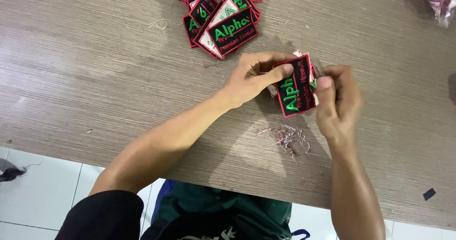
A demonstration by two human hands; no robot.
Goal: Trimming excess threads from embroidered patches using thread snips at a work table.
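My left hand (251, 76) grips a small stack of black embroidered patches (295, 85) with red borders and green lettering, thumb pressed on the top one's upper edge. My right hand (338, 102) holds the stack's right side, fingers curled and blurred; whether it also holds a small tool is unclear. The stack sits just above the wooden table (95, 69), top patch face up and turned on end.
A pile of matching patches (221, 14) lies at the table's far edge. A clump of red and white thread trimmings (289, 138) lies below my hands. A clear plastic bag (441, 0) sits at the far right corner. White floor tiles (42, 192) show below the table edge.
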